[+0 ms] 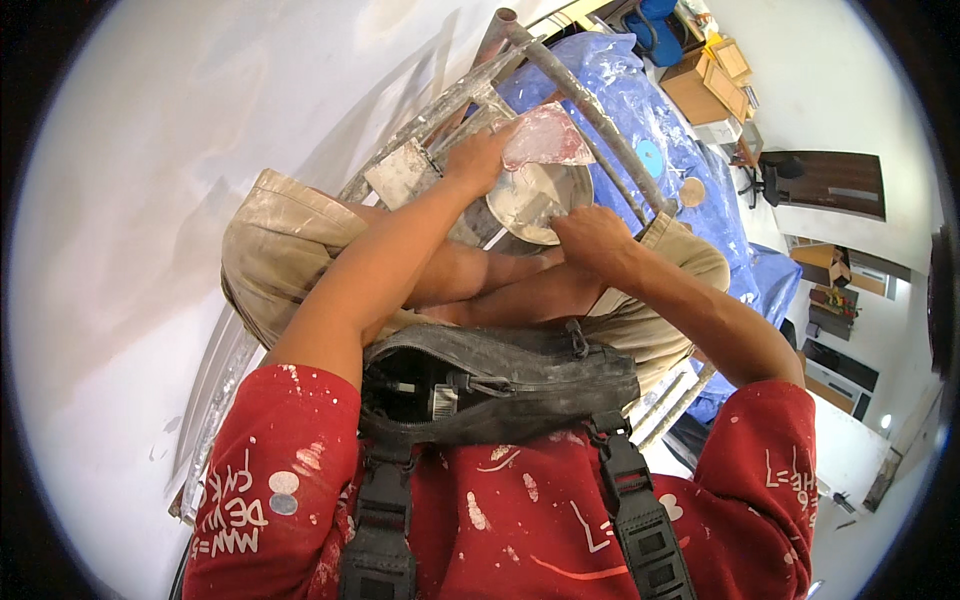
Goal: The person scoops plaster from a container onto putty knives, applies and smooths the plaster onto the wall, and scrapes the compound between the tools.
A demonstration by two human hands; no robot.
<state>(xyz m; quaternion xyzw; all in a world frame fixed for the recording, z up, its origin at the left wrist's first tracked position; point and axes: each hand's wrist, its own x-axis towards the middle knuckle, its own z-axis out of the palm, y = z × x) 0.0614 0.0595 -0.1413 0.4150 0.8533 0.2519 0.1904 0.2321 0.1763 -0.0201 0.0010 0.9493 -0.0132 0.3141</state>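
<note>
Far left is just the white wall, freshly skimmed by the look of it, and the person sits up on a metal scaffold frame right beside it, knees bent in putty-stained khaki shorts.

Moving in, the left hand reaches forward and is closed around a broad putty knife, its flat blade smeared pinkish-white and lying over the rim of the bowl. A second, smaller scraper lies just left of that hand on the frame (whether the hand also touches it is hard to tell).

The metal bowl of white putty sits in the middle, resting on the scaffold tubes just past the knees. The right hand is at the bowl's near rim, fingers curled in and together; it looks like it's pinching the rim or something small in the putty, but the grip is hidden, so nobody can say for sure.

Right of that, blue plastic sheeting covers things on the floor far below, with cardboard boxes beyond.

What could go wrong: the bowl is only perched on round tubes, so a hard scrape of the knife could tip it off and down onto the sheeting. The loose scraper could slide off the same way. Leaning forward with both hands busy also leaves nothing holding the frame.
</note>
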